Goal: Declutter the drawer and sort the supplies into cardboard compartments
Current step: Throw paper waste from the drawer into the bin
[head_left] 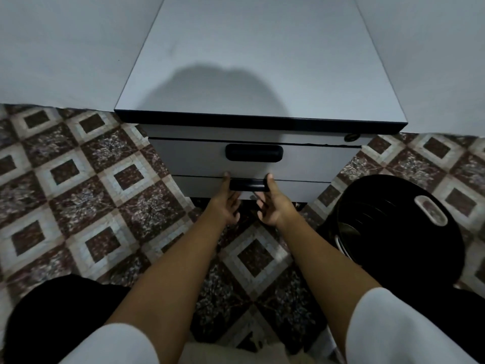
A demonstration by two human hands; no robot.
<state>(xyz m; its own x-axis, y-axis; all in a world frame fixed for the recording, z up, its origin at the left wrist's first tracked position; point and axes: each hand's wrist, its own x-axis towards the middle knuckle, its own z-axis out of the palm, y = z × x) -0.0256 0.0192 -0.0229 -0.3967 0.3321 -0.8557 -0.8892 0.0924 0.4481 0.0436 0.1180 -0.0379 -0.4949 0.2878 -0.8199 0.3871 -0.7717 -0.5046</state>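
Observation:
A grey drawer cabinet stands in front of me with its drawers closed. The upper drawer has a black handle. Lower down is a second drawer's black handle. My left hand holds that lower handle at its left end, thumb up on the drawer front and fingers curled beneath. My right hand holds the right end the same way. No supplies or cardboard compartments are in view.
The cabinet's flat grey top is bare, with my shadow on it. A keyhole sits at the upper right of the front. A black round plastic stool stands on the patterned tile floor to the right.

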